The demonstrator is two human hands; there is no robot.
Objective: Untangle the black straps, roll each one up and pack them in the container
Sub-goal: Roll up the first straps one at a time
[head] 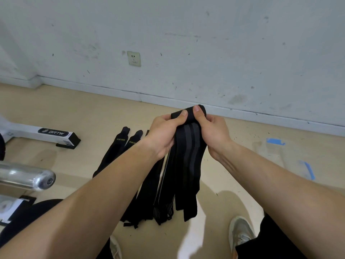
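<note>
Black strap [188,146] with grey stripes — top end between both thumbs.

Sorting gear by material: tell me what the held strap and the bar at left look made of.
Held strap: seemingly woven elastic fabric, matte black with grey stripes; it drapes limply from both hands. Bar: likely polished metal, chrome-like, with bright mirror highlights.

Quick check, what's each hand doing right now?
Left hand: closed, gripping the top of the black strap.
Right hand: closed on the same strap, thumb pressed on its folded end.
</note>
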